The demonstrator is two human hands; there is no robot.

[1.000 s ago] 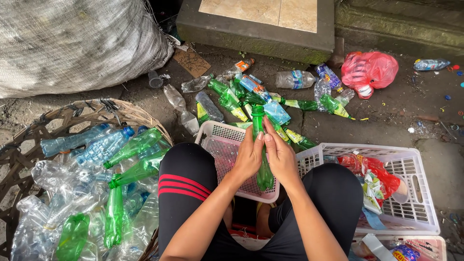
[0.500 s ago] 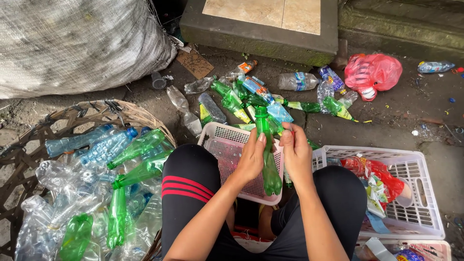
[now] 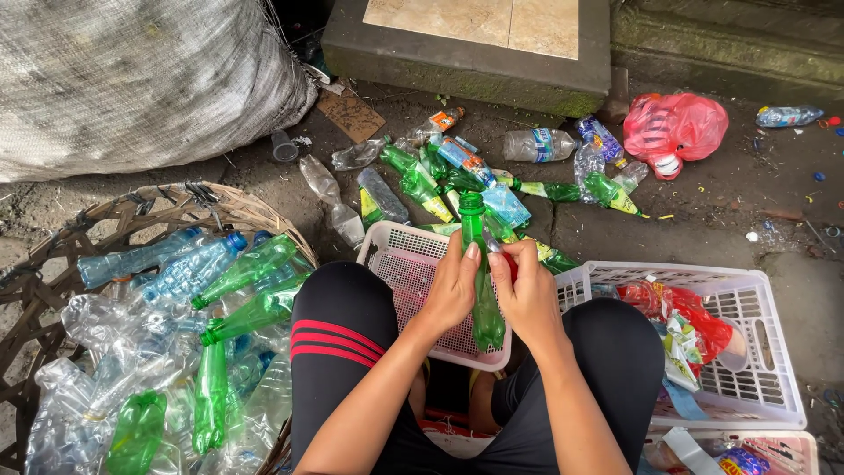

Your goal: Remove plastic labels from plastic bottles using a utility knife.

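Both hands [image 3: 492,295] gripping green bottle [image 3: 479,264], upright

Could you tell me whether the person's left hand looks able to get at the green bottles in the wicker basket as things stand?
Probably yes, once it lets go: the left hand is wrapped round the upright green bottle, but the wicker basket sits open right beside the left knee, its green bottles lying uncovered on top.

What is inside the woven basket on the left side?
The woven basket holds many empty plastic bottles: green bottles and clear bottles, some crushed. What lies under this pile is covered, and the basket's bottom cannot be seen.
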